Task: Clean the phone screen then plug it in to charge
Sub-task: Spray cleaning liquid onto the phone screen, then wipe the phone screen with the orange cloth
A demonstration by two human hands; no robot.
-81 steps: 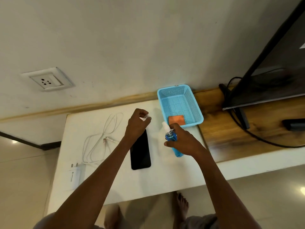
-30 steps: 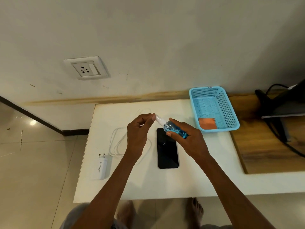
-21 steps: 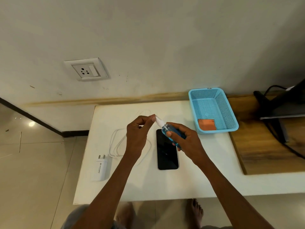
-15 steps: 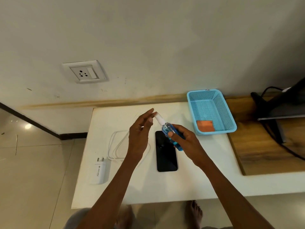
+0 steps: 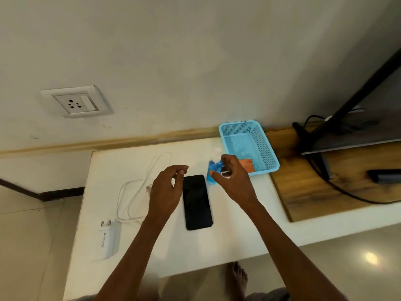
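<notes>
A black phone [image 5: 197,202] lies face up on the white table [image 5: 217,242]. At its far right corner a small blue spray bottle [image 5: 213,170] with a white top stands upright, and my right hand [image 5: 233,181] grips it from the right. My left hand [image 5: 166,190] hovers over the phone's left edge with loosely curled fingers and holds nothing. To the left lie a coiled white cable [image 5: 138,192] and a white charger adapter [image 5: 106,240]. A wall socket [image 5: 78,102] is set into the wall above the table's left side.
A blue mesh basket [image 5: 267,148] holding an orange cloth [image 5: 246,165] stands at the table's back right. Right of it, a wooden board [image 5: 325,192] carries a TV stand [image 5: 303,135], black cables and a dark remote [image 5: 384,175]. My bare foot [image 5: 236,276] shows below the table.
My left hand has come off the bottle's white top and drawn back to the left. My right hand has turned the bottle upright and lowered it beside the phone.
</notes>
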